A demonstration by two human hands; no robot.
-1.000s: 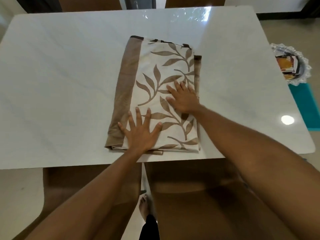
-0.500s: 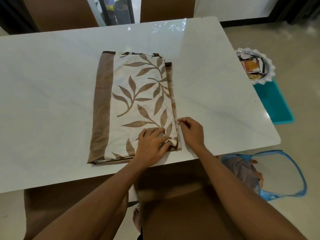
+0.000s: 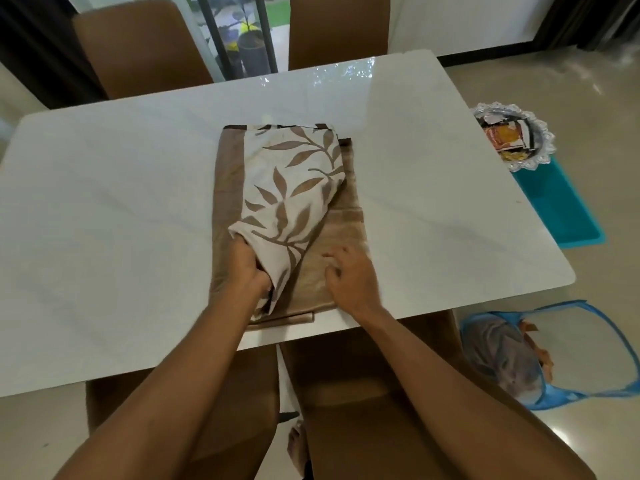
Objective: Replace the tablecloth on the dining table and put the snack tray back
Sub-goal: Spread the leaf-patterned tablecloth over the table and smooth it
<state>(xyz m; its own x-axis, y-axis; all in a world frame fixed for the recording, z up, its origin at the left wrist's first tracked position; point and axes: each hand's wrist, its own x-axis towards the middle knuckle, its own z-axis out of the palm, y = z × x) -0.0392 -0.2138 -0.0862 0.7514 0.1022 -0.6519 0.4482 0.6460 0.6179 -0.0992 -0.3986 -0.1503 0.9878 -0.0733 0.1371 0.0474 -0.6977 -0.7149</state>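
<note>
Cream fabric with brown leaves and a brown border: the tablecloth (image 3: 294,174), folded into a long stack. Lies at the middle of the white marble table (image 3: 104,209), near end close to the table's front edge. Top leaf-print layer lifted and peeled toward the left, baring a plain brown layer on the right.

Left hand (image 3: 247,268): grips that lifted layer at its near corner. Fingers tucked under the flap and hidden by it, cloth draped over them. Back of the hand and wrist showing to the left of the fold.

Right hand (image 3: 349,278): rests on the bared brown layer, just beside the raised flap and apart from the left hand. Fingers (image 3: 334,263) bent at the knuckles, tips down on the fabric. Blurred, so cannot tell whether pinching the cloth or only pressing it.

Silver snack tray (image 3: 530,165), lacy-rimmed, packets inside: off the table, past its right edge, sitting on a teal surface (image 3: 568,216), well apart from both hands. Blue mesh basket (image 3: 588,344) on the floor at the right. Brown chairs (image 3: 138,46) at the far side, and more under the forearms at the near side.
</note>
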